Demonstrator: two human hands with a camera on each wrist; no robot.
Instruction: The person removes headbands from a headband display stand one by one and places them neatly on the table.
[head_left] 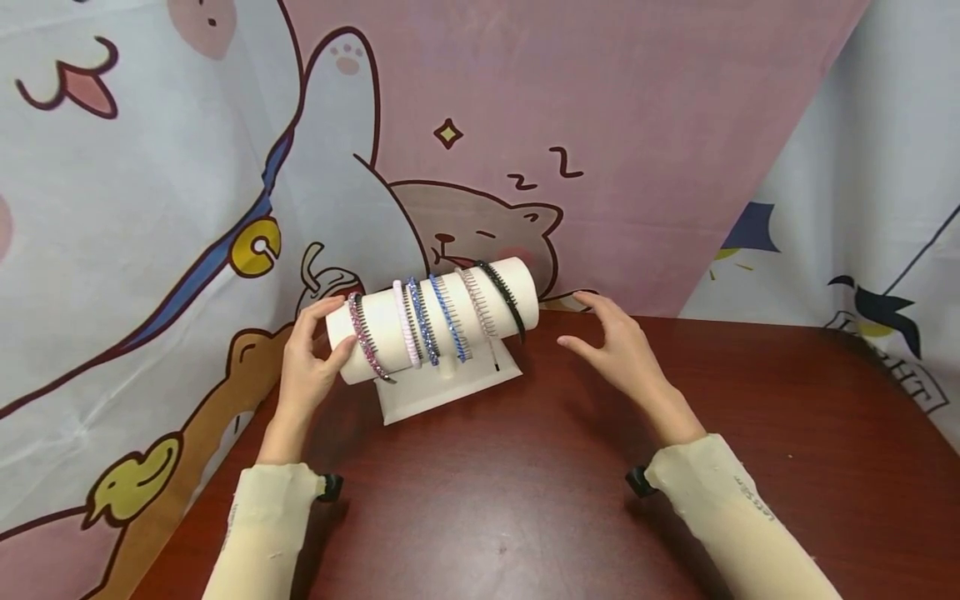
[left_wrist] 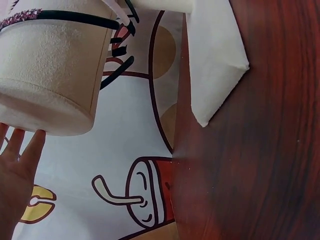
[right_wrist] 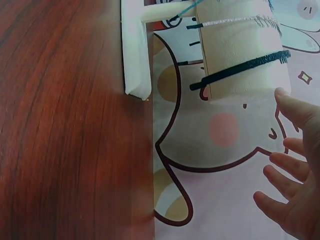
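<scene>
A white cylindrical headband stand [head_left: 381, 321] rests at a slant on the table, its roll raised on a post above a flat base [head_left: 450, 393]. Several toothed headbands go round the roll, among them a glittery pink headband [head_left: 363, 337] at the left, a blue headband [head_left: 450, 321] and a black headband [head_left: 502, 293] at the right. My left hand [head_left: 306, 367] touches the roll's left end with fingers and thumb spread. In the left wrist view its fingertips meet the round end face. Off the right end, my right hand [head_left: 626, 354] hovers with fingers apart, holding nothing.
The dark red-brown table [head_left: 480, 492] runs toward me from a cartoon-printed cloth [head_left: 615, 108] hanging behind it. The cloth also covers the left side and the far right, close behind the stand.
</scene>
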